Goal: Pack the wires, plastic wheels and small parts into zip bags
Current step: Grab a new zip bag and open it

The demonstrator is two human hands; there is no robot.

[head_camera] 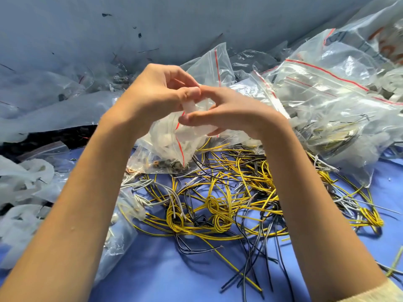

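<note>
Both hands meet above the middle of the table on a clear zip bag (172, 140) with a red zip line, holding white plastic parts inside. My left hand (157, 92) pinches the bag's top edge between thumb and fingers. My right hand (226, 110) pinches the same edge from the right. A tangle of yellow, black and grey wires (229, 192) lies on the blue table below the hands. A second small zip bag (152, 164) with small brown and dark parts lies under the held bag.
Large filled zip bags (327, 94) pile up at the right. White plastic wheels (26, 177) and loose plastic sheets (54, 114) cover the left side. A pale wall (152, 25) rises behind. Bare blue table (174, 273) shows near the front edge.
</note>
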